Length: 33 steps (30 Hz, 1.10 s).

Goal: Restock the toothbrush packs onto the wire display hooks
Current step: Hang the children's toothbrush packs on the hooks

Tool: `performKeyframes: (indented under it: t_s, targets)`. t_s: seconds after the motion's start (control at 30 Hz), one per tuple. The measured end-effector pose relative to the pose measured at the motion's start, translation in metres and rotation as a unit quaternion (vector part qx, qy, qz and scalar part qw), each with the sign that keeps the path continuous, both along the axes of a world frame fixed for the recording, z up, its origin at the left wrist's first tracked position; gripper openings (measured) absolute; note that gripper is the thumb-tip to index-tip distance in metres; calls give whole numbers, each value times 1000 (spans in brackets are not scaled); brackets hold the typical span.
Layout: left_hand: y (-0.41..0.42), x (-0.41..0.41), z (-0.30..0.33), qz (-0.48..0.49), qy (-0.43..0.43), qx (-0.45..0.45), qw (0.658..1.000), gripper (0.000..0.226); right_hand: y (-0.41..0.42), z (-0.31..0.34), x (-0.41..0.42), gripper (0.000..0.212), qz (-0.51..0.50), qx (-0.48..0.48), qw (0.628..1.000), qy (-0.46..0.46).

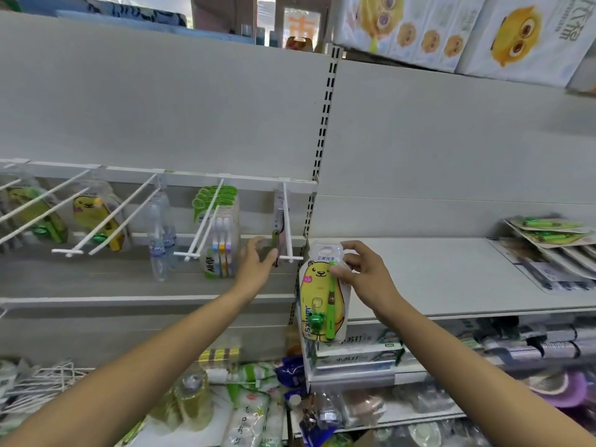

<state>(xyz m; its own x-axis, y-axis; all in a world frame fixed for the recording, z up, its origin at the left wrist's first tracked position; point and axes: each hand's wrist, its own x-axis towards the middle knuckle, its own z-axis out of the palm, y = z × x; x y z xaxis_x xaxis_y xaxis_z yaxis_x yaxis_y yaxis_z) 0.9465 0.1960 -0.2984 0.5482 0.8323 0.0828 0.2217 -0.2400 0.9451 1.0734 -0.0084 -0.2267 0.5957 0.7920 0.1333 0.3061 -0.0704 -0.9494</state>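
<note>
Centre of frame, pack: yellow bear toothbrush pack (322,295) hangs upright, long axis vertical, just right of the wire hook (288,221).
Right hand (364,272): fingers pinch its top.
Left hand (258,259): nearer the hook, fingers holding 1 hung pack (276,243).

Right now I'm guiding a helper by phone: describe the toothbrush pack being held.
At the slotted upright between the two shelf bays, find the right hand. It pinches the yellow bear pack by its top; only this one hangs off-hook, showing a green brush and frog charm.
</note>
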Motion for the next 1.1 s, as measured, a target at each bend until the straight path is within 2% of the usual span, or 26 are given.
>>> performKeyframes:
  t_s: [0.07, 0.13, 0.23, 0.33, 0.5, 0.67, 0.83, 0.97, 1.1]
  targets:
    - [-19, -25, 14, -97, -32, -56, 993, 35, 4, -9, -11, 29, 1, -10, 1000, 7]
    - [-36, -53, 20, -212, -19, -73, 974, 37, 9, -19, -24, 29, 9, -23, 999, 23]
    - [-49, -86, 13, -278, 12, -84, 957, 33, 19, -30, -43, 29, 31, -27, 998, 38]
    - [-51, -114, 5, -230, 13, -99, 968, 50, 30, -35, -64, 30, 61, -23, 997, 32]
    - [-56, -158, -3, -124, -11, -91, 988, 33, 45, -31, -107, 31, 105, -9, 994, 37]
    - [-50, -205, -2, -42, -31, -63, 997, 27, 59, -22, -156, 29, 141, 8, 989, 41]
    - [-20, -260, 4, -10, -61, -38, 997, 25, 93, -13, -204, 24, 195, 14, 980, 21]
    - [16, -312, 7, 0, -74, -24, 997, 24, 130, -14, -250, 29, 221, 0, 975, -7]
    - [63, -371, 14, -8, -76, -14, 997, 20, 174, -18, -313, 27, 204, 8, 979, -30]
